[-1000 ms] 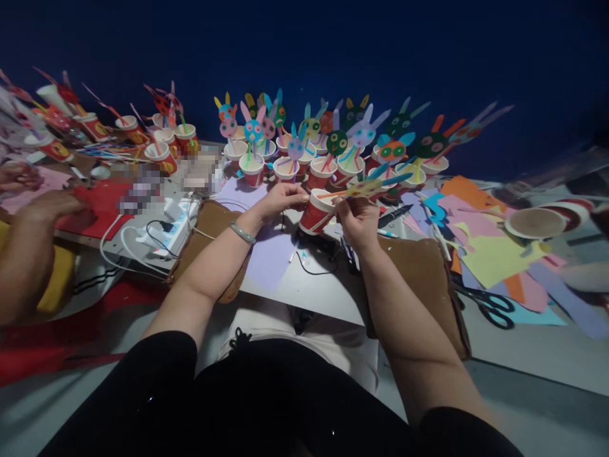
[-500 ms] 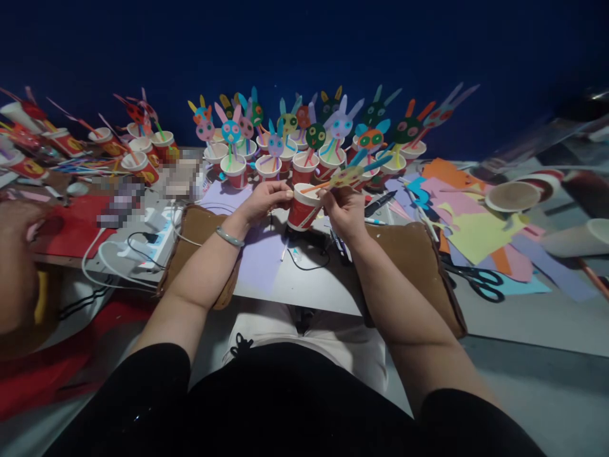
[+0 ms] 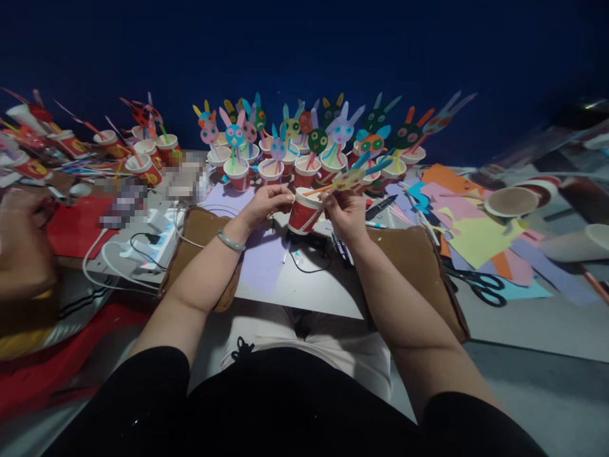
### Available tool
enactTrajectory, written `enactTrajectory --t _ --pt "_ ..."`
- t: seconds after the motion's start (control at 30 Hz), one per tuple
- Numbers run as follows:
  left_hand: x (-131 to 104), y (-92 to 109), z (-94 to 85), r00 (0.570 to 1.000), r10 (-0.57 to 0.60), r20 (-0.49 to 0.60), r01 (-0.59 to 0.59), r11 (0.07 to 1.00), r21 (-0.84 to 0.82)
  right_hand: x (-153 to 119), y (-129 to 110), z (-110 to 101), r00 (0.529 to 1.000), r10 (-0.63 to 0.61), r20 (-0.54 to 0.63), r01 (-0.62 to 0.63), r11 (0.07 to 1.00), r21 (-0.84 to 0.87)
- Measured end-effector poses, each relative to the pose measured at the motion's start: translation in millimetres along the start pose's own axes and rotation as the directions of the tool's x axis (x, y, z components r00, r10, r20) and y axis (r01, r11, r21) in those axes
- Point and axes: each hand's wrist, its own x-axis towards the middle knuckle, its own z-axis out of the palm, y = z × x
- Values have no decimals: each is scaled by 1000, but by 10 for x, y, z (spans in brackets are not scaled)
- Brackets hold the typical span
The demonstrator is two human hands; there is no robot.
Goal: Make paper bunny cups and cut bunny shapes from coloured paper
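A red paper cup (image 3: 304, 214) with a white rim is held slightly tilted above the table, between my two hands. My left hand (image 3: 270, 206) pinches at its left rim, thumb and fingertips together; the exact contact is hard to see. On the opposite side, my right hand (image 3: 346, 214) is closed on the rim. An orange straw (image 3: 318, 190) leans out of the cup to the right, bearing a yellow paper animal head (image 3: 346, 180) with blue ears, partly hidden behind my right fingers.
Behind stand several red cups (image 3: 236, 174) with paper rabbit heads on straws. Brown pads (image 3: 202, 244) lie under my forearms. Black scissors (image 3: 483, 285) and coloured paper scraps (image 3: 476, 235) are on the right. At left are a power strip (image 3: 159, 241) and another person's arm (image 3: 23, 247).
My hands keep their hold on the cup, which tilts slightly more. The whole view has shifted a little. At the left, the other person's arm has moved.
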Motion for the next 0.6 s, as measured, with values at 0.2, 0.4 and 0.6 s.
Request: enactTrajectory --t 0.2,0.4,0.6 --pt "9 -48 -22 999 50 4 -51 997 53 -25 -54 13 1000 -4 15 4 1000 -10" --pt "13 -40 -5 999 46 -27 -45 998 35 -17 -10 19 1000 -18 -15 18 1000 -6" --pt "-17 -9 3 999 39 -14 -38 998 40 -19 -15 22 1000 -19 -20 19 1000 -12"
